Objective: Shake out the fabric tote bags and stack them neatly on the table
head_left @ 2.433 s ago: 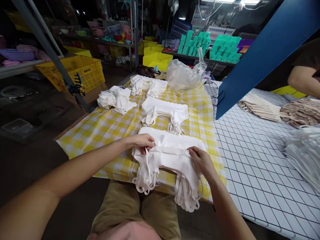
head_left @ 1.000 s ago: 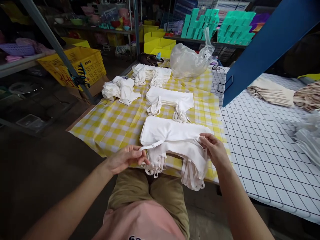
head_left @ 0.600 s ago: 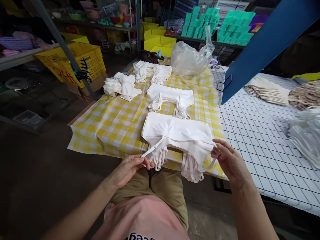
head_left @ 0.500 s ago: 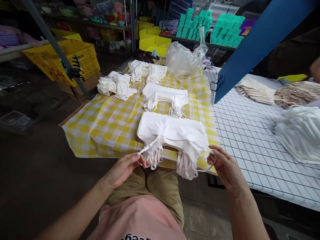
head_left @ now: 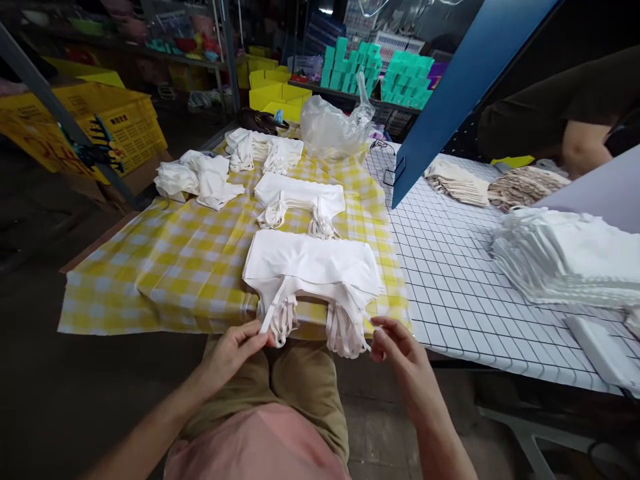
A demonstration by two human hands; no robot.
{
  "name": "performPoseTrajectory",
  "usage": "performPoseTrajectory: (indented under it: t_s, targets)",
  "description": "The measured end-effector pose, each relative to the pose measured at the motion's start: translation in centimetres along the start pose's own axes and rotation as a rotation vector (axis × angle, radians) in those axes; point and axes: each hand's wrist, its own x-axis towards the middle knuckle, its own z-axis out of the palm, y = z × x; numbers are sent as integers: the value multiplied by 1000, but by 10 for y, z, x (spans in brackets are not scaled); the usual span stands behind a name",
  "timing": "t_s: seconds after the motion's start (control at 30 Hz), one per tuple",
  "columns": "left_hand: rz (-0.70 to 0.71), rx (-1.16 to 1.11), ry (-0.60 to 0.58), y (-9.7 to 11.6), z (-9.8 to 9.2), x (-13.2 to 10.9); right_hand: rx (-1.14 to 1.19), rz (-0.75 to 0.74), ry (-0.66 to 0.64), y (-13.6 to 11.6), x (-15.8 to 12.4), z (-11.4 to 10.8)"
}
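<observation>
While the left hand [head_left: 233,350] pinches a white strap [head_left: 273,310], the right hand [head_left: 400,353], fingers pressed together, sits just beside the other straps [head_left: 345,330].

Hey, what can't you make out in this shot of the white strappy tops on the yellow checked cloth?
Head view:
- Right hand: whether its grip holds a strap of the near stack of white fabric tops; too thin, blurred.
- Thin white strap: its end hidden inside the left hand.
- Other person's bare arm: hand out of sight at the right edge.
- Lettering on the yellow plastic crate: too small.
</observation>
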Motion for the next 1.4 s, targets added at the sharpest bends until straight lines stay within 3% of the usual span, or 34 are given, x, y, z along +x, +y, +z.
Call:
performPoseTrajectory:
  t_s: [0.07, 0.13, 0.3, 0.43, 0.53, 0.63, 0.83, 1.03, 1.17, 1.4]
  targets:
    - [103, 282, 22, -2, 1, -1, -186, -37, -107, 2, 0, -3]
    - [183, 498, 98, -3, -4, 2, -358, -109, -111, 5, 8, -10]
    - [251, 751, 437, 6, -42, 46, -498, -200, 188, 6, 64, -29]
    - [93, 942, 601, 20, -65, 105, -643, -178, 358, -6, 124, -23]
    - [-39, 1009, 558, 22, -65, 136, -798, -140, 458, -13, 153, -9]
    - [-67, 1014, 527, 15, -57, 147, -869, -184, 492, -11, 165, 5]
    - [40, 1021, 638, 5, -48, 146, -840, -339, 546, 4, 167, 14]
    - [130, 869, 693, 3, -56, 155, -864, -456, 539, 9, 167, 14]
    - [163, 746, 723, 2, -62, 162, -780, -371, 527, 4, 166, 14]
    - [321, 730, 703, 10, -65, 158, -648, -155, 475, -14, 166, 13]
